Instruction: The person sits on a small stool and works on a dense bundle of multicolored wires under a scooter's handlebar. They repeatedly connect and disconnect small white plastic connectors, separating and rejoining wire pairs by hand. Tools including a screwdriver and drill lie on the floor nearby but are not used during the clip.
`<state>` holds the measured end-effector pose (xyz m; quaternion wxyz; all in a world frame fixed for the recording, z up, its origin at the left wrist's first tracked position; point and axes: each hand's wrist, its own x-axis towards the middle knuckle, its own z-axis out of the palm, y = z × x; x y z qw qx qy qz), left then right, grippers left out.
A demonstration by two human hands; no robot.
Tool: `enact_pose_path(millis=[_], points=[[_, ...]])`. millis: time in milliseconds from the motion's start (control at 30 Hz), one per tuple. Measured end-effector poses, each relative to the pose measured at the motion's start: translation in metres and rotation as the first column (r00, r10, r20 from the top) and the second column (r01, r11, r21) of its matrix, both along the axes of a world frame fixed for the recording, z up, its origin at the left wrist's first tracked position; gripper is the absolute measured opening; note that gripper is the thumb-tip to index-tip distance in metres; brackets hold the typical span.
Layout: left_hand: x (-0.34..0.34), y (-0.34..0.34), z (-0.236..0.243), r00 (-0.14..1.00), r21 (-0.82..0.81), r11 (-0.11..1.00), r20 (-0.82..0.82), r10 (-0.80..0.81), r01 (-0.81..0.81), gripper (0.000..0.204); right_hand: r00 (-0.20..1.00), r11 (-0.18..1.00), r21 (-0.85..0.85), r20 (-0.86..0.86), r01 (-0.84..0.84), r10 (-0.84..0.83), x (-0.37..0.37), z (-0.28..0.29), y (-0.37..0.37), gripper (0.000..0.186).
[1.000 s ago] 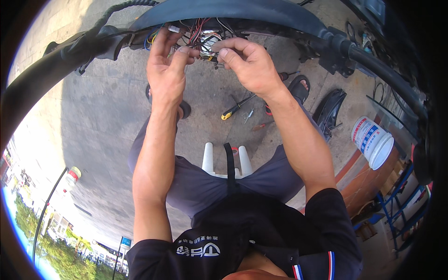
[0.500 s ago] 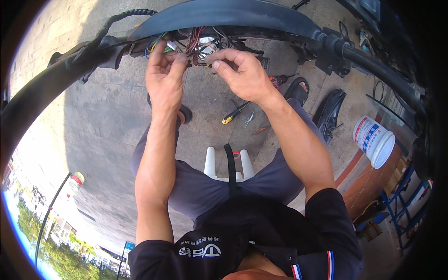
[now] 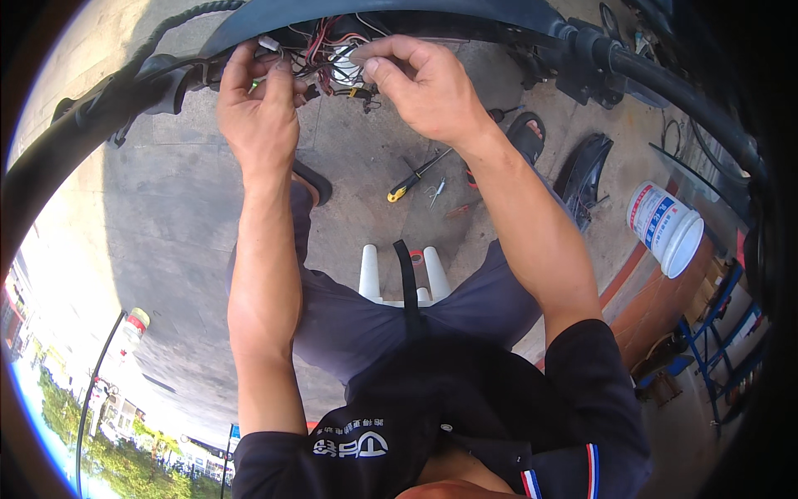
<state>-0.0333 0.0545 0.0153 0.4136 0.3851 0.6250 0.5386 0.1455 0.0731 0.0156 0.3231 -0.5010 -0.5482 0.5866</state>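
Under a dark curved panel (image 3: 382,20) hangs a bundle of thin wires (image 3: 317,48) in red, black, brown and other colours. My left hand (image 3: 262,108) is at the left side of the bundle, thumb and fingers closed on wires. A small white connector (image 3: 268,42) sticks out above its fingertips. My right hand (image 3: 428,87) is at the right side, thumb and forefinger pinched on a thin wire, most of it hidden by the fingers. Between the hands, a white block-shaped part (image 3: 345,66) sits among the wires, with a yellow-and-black piece (image 3: 356,93) just below.
Black handlebars (image 3: 682,76) extend both ways. On the paving lie a yellow-and-black screwdriver (image 3: 407,185), a small metal piece (image 3: 437,192) and a black plastic cover (image 3: 584,173). A white bucket (image 3: 665,229) stands at right. White stool legs (image 3: 371,270) show between my knees.
Both hands have shifted up and to the left in the picture, as have the panel and wires. My left hand has moved farther from the right one. Both keep their pinch.
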Motion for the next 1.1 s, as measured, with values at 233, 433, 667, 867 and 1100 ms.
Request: enact_pose_path(millis=[233, 433, 667, 867, 1100], points=[[0.004, 0.014, -0.001, 0.981, 0.013, 1.0, -0.196, -0.01, 0.013, 0.03, 0.998, 0.999, -0.003, -0.045, 0.033, -0.034, 0.006, 0.015, 0.01, 0.018], [0.002, 0.014, -0.003, 0.998, 0.042, 0.999, -0.061, -0.006, 0.009, 0.031, 0.988, 0.996, -0.056, -0.133, 0.064, -0.071, 0.003, 0.018, 0.014, 0.019], [-0.002, 0.013, 0.002, 0.999, 0.021, 0.999, -0.031, -0.024, 0.025, 0.031, 0.994, 0.997, -0.045, -0.084, 0.061, -0.064, -0.002, 0.015, 0.016, 0.02], [-0.005, 0.012, 0.006, 1.0, -0.033, 0.999, 0.023, -0.004, 0.004, 0.031, 0.999, 0.998, -0.042, -0.024, 0.039, -0.04, -0.009, 0.018, 0.017, 0.02], [-0.006, 0.014, 0.003, 0.995, -0.034, 0.999, 0.093, -0.024, 0.028, 0.033, 0.997, 0.997, 0.031, -0.042, 0.067, -0.066, -0.011, 0.008, 0.016, 0.02]])
